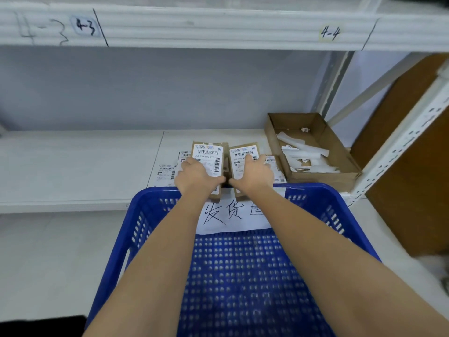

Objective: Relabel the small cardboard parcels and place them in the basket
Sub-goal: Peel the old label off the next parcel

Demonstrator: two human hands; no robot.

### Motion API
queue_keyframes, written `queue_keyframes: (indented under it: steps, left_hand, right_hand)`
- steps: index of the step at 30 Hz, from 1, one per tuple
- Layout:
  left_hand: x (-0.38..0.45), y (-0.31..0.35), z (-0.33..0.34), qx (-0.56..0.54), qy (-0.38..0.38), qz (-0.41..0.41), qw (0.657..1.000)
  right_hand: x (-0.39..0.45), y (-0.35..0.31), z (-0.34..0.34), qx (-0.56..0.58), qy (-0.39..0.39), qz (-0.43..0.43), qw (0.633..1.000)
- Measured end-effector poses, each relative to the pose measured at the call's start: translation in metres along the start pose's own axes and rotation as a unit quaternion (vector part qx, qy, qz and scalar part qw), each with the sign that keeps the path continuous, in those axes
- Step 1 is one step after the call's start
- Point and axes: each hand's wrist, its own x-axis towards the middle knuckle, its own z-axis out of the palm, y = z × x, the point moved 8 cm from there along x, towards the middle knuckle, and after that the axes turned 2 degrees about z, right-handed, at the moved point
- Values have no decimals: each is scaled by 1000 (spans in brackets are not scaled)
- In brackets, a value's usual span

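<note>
Both arms reach over the blue basket [116,251] to the shelf [73,166]. Left hand [194,175] lies on the left parcel [211,154], fingers curled over its near-left edge; right hand [254,172] rests on the right parcel [239,152], fingers laid forward, thumb at its inner side. Both parcels carry labels on top. Loose labels [166,170] lie left of the left hand; a cardboard tray of peeled backing strips [340,152] sits right of the right hand. Basket floor shows no parcels; placing seems still to do.
</note>
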Motion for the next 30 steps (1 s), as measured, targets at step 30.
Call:
queue_keyframes:
  steps: [30]
  left_hand:
    - [-106, -180, 183, -45, -150, -77, 985]
  right_hand:
    - [-139, -24, 219, 38, -199, 6, 979]
